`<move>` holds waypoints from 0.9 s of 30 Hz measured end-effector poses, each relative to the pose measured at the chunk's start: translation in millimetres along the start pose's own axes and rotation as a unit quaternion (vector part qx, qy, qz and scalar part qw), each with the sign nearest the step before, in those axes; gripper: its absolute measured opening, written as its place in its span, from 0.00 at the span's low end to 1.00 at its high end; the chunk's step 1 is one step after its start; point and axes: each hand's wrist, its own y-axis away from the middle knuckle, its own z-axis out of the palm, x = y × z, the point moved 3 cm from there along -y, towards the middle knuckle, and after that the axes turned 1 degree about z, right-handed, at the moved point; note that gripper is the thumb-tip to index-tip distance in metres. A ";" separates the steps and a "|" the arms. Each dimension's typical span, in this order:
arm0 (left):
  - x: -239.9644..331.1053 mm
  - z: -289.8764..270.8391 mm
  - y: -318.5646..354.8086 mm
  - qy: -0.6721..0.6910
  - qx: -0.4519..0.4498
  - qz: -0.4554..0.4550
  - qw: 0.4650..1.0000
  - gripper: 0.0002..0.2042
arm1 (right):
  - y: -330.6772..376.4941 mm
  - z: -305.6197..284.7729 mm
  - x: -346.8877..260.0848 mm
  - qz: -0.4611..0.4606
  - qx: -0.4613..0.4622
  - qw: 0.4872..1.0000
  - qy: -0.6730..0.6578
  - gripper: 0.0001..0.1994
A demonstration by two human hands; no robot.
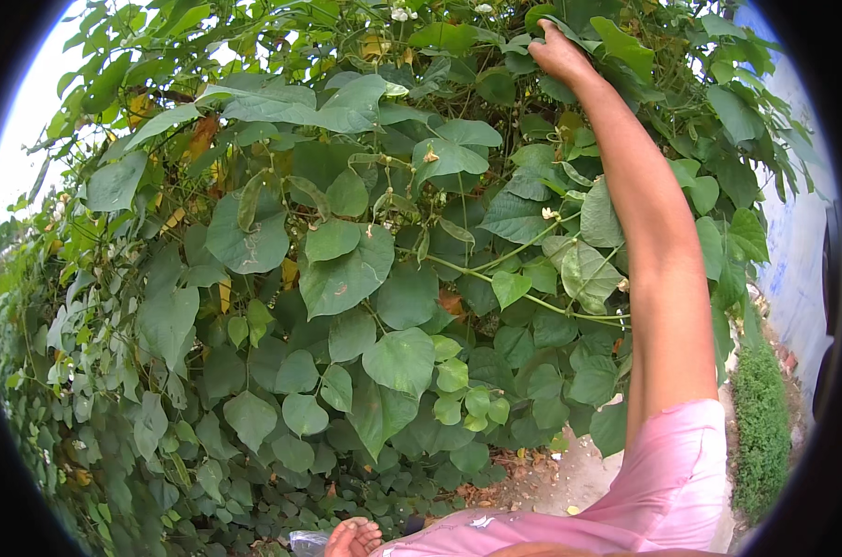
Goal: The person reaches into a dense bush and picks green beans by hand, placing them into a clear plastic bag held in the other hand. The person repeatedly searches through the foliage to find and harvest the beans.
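Note:
My right arm stretches up to the top of a dense climbing bean vine (384, 278). Up there my right hand (562, 58) is bent in among the leaves; its fingers look closed, but leaves partly cover them and whatever they grip is hidden. Low at the front edge, my left hand (353, 537) is held with curled fingers, and I cannot make out what is in it. Next to it shows a piece of clear plastic (309, 542), perhaps a bag. Flat green pods (251, 200) hang among the leaves left of my right arm.
Leafy growth fills the left and middle. On the right, past my arm, stands a pale bluish wall (792, 269) with a strip of low green plants (761, 427) at its foot. Bare ground (579, 473) with dry leaves shows under the vine. Small white flowers (403, 14) dot the top.

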 end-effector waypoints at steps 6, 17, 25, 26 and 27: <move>-11.3 2.0 -4.5 0.001 -0.010 -0.012 1.000 0.10 | -7.5 4.0 2.2 0.004 -0.039 0.999 0.001 0.32; -28.3 -16.0 -15.0 0.035 -0.046 0.010 0.998 0.10 | -0.2 18.7 -106.3 -0.129 -0.071 0.987 0.067 0.26; -32.0 -29.6 -14.7 0.063 -0.024 0.030 0.997 0.10 | -7.1 55.8 -171.5 -0.154 -0.163 0.970 0.090 0.22; -30.9 -30.2 -12.6 0.065 -0.018 0.034 0.997 0.10 | -4.9 63.8 -169.8 -0.165 -0.134 0.976 0.047 0.20; -30.0 -30.9 -11.1 0.068 -0.014 0.037 0.997 0.10 | -5.9 76.2 -167.2 -0.172 -0.125 0.977 0.010 0.21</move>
